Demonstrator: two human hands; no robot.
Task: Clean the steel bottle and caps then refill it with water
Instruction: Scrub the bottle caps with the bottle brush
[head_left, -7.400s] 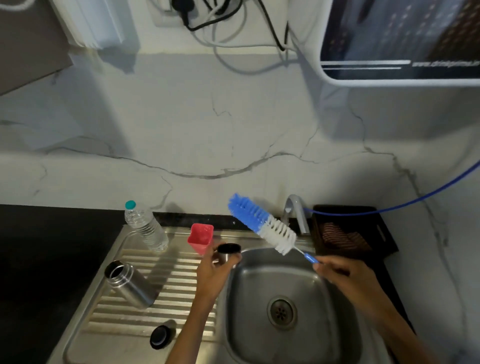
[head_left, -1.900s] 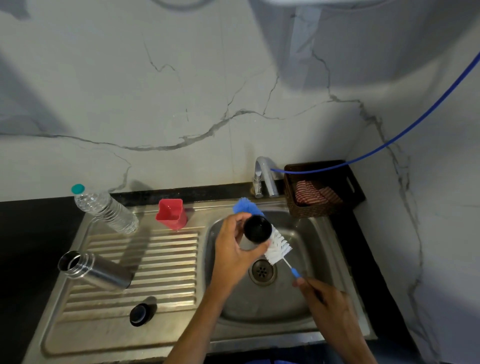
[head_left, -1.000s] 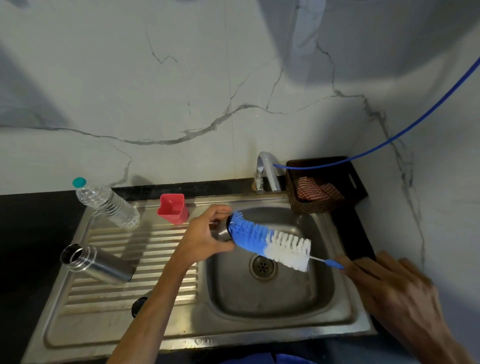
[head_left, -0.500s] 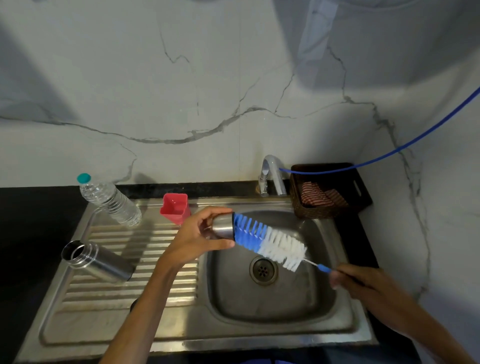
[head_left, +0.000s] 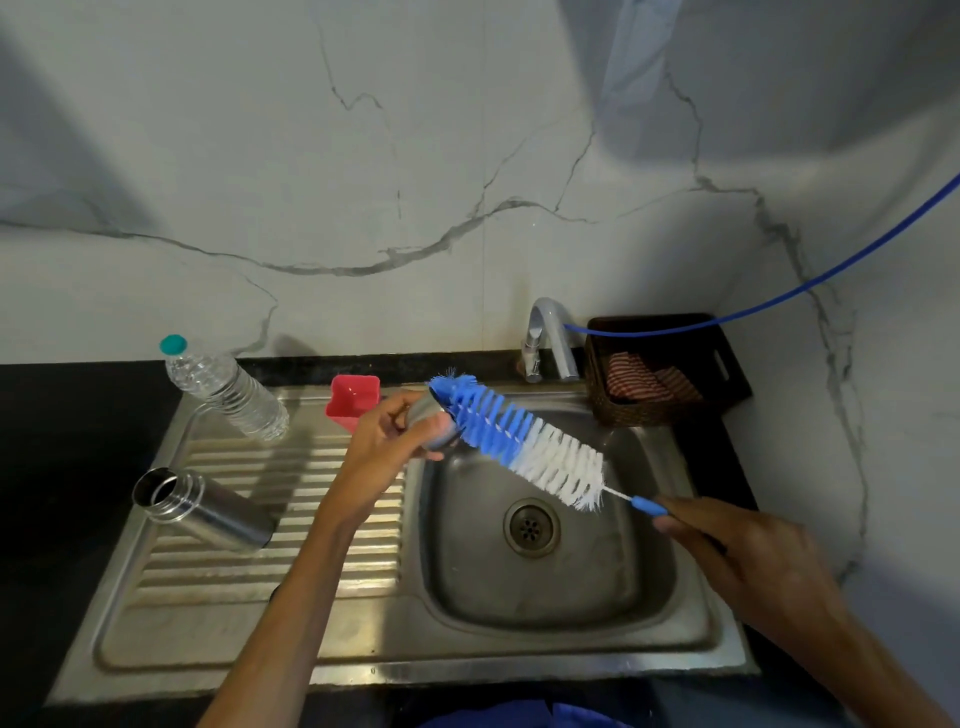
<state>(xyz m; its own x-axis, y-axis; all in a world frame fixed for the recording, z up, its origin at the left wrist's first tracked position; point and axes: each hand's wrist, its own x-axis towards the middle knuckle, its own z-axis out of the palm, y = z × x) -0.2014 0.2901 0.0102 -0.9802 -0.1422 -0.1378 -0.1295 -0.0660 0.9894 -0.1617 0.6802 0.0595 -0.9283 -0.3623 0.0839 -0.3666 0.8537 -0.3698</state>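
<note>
Two hands over the stainless steel sink basin. Left hand curls round a small steel cap above the basin's left rim. Right hand grips the handle of a blue-and-white bristle bottle brush over the basin's right rim; blue tip meets the cap mouth. Open steel bottle lies on the ribbed drainboard, well left of the basin. Basin floor bare around the drain.
</note>
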